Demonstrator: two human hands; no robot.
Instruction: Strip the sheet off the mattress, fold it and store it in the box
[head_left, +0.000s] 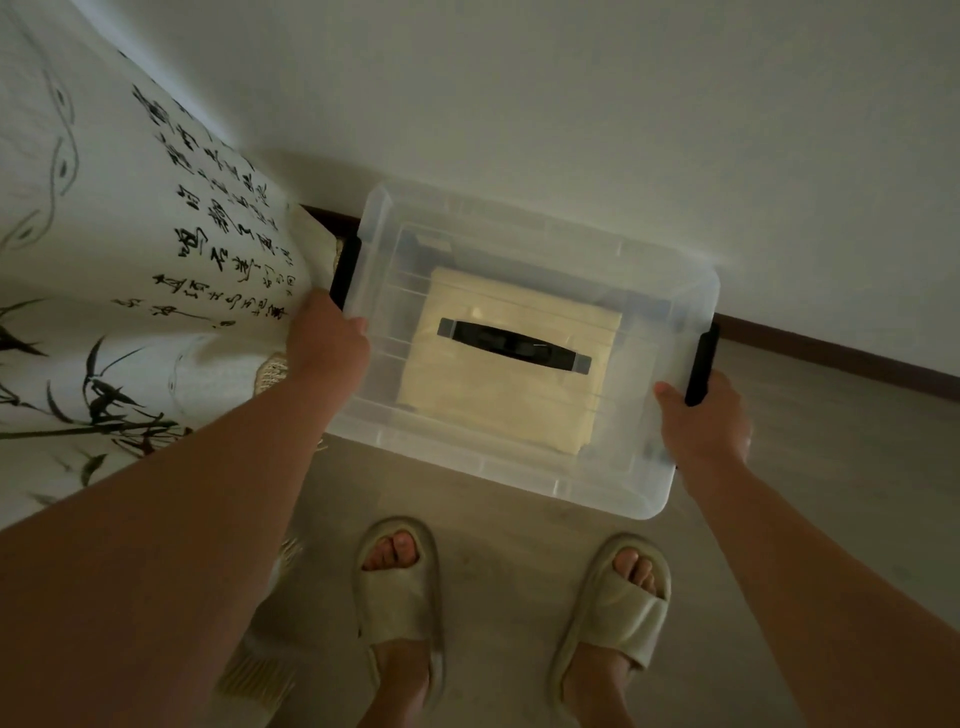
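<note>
While standing over the clear box (519, 470), looking straight down. Gripping it at both ends: left hand (327, 343) at nine o'clock, fingers curled over the rim just below the black latch (345, 273); right hand (701, 421) at three o'clock, thumb on the lid (649, 291) edge, fingers wrapped round the end beside the other latch (702, 364). Lid on, black handle (514, 345) at its centre. Seen through it: the cream sheet (493, 410), folded flat, lying inside the box. At twelve o'clock, white wall (623, 104) and dark skirting board (831, 348). At nine o'clock, pale fabric (130, 234) printed with calligraphy and bamboo. At six o'clock, feet in pale slippers (400, 613) on the floor (857, 467).
</note>
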